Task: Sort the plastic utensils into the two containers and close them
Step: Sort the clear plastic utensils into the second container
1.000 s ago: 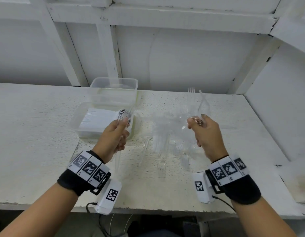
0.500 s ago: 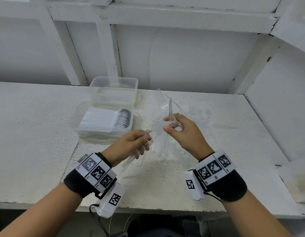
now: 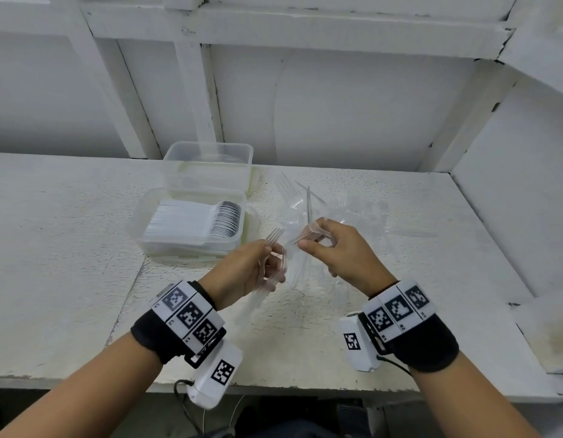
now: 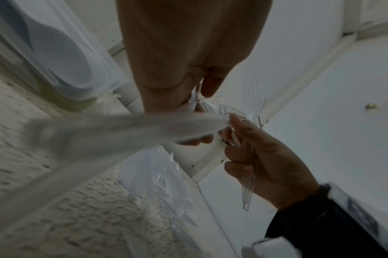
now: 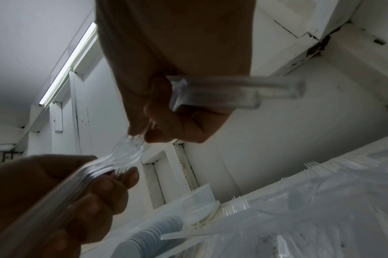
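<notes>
Loose clear forks [image 3: 362,213] litter the white table [image 3: 68,248] behind both hands. The near container [image 3: 191,222] holds stacked spoons; the far container [image 3: 210,165] looks empty, perhaps. Left hand [image 3: 245,267] and right hand [image 3: 337,248] each grip forks.

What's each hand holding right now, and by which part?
Left hand grips clear forks by their handles; right hand pinches more forks near the tines.

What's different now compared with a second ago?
The left hand came away from the spoon container toward the middle, and the right hand swung in to meet it; both grip clear forks. Both containers and the loose pile on the table stayed put.
</notes>
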The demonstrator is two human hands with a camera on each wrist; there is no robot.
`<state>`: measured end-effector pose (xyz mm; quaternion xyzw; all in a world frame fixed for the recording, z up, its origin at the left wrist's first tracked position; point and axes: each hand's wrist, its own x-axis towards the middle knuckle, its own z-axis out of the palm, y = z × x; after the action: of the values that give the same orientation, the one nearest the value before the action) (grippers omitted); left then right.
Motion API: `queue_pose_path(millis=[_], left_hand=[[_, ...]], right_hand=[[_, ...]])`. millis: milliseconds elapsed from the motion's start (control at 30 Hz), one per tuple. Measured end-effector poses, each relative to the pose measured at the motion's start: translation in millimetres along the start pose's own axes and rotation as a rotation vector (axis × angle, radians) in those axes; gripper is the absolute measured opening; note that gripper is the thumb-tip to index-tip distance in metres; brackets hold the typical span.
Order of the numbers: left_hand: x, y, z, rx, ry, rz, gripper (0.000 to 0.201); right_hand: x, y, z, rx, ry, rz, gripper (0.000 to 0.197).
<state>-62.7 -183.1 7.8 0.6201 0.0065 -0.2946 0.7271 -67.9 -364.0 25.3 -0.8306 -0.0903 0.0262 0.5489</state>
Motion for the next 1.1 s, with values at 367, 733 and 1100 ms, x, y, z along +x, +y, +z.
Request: queue_pose_path(millis=[367,733,1100], left_hand=[[0.1,-1.5,16.5,-0.041,-0.131,-0.106,0.045],[13.1,1.0,6.9,-0.137,0.219,0.017,0.012],[27.6,7.6,20.2,-0.381,0.287,0.114,0.043]], right_hand=[[0.5,4.6,19.6,-0.114,0.119,-0.050,0.032],[-7.4,-1.3,14.1,0.207,0.185,0.100,0.021],[-17.1,-0.9,52.4,0.332,0.117,0.193,0.020]])
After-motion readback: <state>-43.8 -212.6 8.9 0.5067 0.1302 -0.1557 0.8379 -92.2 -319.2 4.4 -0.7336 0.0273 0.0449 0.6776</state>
